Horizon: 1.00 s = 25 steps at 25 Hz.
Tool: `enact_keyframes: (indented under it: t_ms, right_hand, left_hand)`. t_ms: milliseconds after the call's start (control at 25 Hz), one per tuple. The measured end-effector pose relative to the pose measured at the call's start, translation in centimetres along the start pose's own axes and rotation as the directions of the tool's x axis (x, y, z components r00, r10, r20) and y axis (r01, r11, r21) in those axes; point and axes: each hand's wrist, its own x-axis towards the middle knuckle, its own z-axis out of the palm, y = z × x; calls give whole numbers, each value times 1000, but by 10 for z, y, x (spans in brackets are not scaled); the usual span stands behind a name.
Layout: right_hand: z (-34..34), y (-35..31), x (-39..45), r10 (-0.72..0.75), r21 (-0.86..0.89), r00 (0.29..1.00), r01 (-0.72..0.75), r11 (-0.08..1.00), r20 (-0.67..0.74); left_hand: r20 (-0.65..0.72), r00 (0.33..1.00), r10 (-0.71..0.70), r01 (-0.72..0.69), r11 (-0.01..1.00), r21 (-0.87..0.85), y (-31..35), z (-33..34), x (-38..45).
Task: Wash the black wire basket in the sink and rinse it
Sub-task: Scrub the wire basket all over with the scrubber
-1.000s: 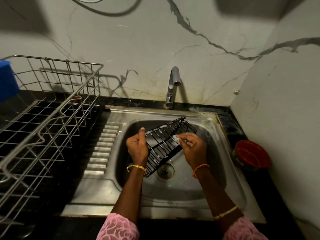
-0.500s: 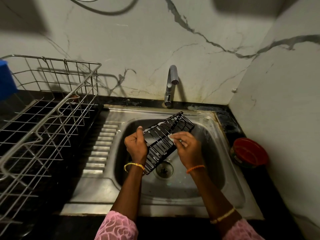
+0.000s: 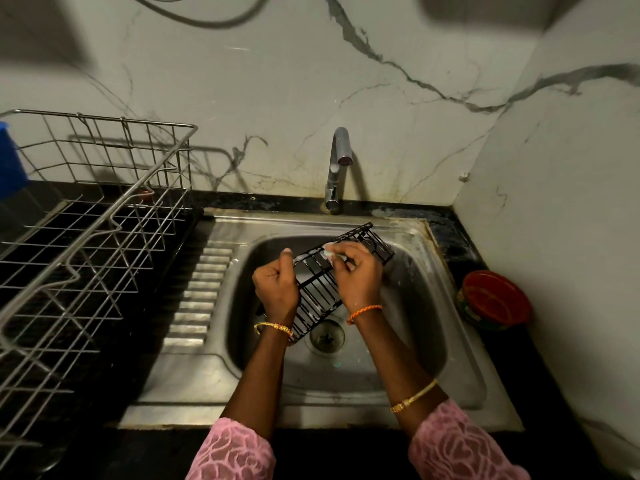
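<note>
Centre of the frame, over the sink (image 3: 464,375), the basket (image 3: 317,292) is up in both hands, tilted, its far end raised toward the tap (image 3: 337,168) and its near end dipping just above the drain (image 3: 325,336). The left hand (image 3: 277,289) grips the basket's left edge, fingers curled round the wire, thumb standing up along the rim. The right hand (image 3: 358,275) sits on the upper half of the basket, fingers bent and pinching a small pale scrub pad (image 3: 330,254) against the wires. White suds show on the bars near that pad and along the lower edge. No water is running from the tap's spout.

Bangles on both wrists, pink lace sleeves (image 3: 235,455) at the bottom of the frame. The basket's far right corner pokes out past the right hand's knuckles, above the basin's back wall.

Left of the frame, a big steel dish rack (image 3: 86,237) stands on the dark counter, with something blue (image 3: 10,161) at the far left edge; what it is I cannot tell. Right of the sink, in the corner by the marble wall (image 3: 381,81), sits a red tub (image 3: 495,299). The sink's ribbed drainboard (image 3: 201,292) lies between rack and basin, wet and shining.
</note>
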Motion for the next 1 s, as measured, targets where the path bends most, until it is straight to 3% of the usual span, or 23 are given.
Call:
enact_keyframes:
  t_ms: [120, 320, 400, 640, 840, 1000]
  right_hand:
    - [-17, 16, -18, -49, -46, 998, 50, 998, 29]
    - [-27, 34, -36, -4, -122, 993, -10, 993, -116]
    - [-17, 28, -31, -49, -101, 988, 34, 994, -149]
    - [12, -10, -1, -48, 22, 998, 47, 999, 51]
    - [-8, 19, -34, -127, -28, 991, 128, 991, 30]
    - [-13, 23, -35, -33, -44, 998, 35, 998, 50]
  left_hand:
    - [-68, 997, -41, 42, 999, 5, -4, -5, 2]
    - [-83, 993, -84, 86, 996, 31, -7, -6, 3]
    - [-61, 995, -83, 84, 996, 13, -7, -6, 2]
    - [-42, 998, -37, 39, 998, 48, -3, 1, -3]
    - [-102, 993, -63, 69, 996, 61, -9, -8, 6]
    - [-98, 992, -83, 92, 991, 93, -10, -9, 5]
